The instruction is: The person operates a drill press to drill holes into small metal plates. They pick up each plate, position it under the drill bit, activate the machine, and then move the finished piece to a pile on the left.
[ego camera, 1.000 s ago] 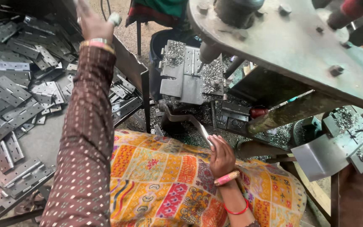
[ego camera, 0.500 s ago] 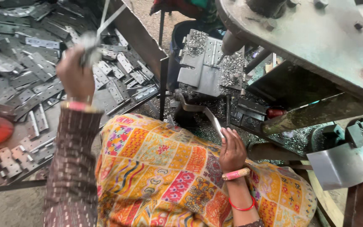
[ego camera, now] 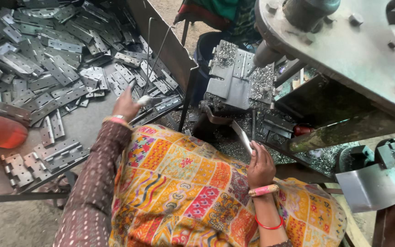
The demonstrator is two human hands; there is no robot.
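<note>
Head view
Left hand (ego camera: 126, 106): grip clamped on a thin bent wire rod (ego camera: 154, 55), over the table (ego camera: 94, 130), left of the person.
Hinge plates (ego camera: 46, 68): heaped across the far left of that table.
Right hand (ego camera: 260, 167): grip clamped on a flat metal strip (ego camera: 243, 137), near the press bed (ego camera: 236, 80) on the right.

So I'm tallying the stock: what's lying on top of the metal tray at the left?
The tray carries a heap of grey metal hinges, piled thickest toward the back. The left hand reaches over them. Whatever lies beneath the heap is covered.
</note>
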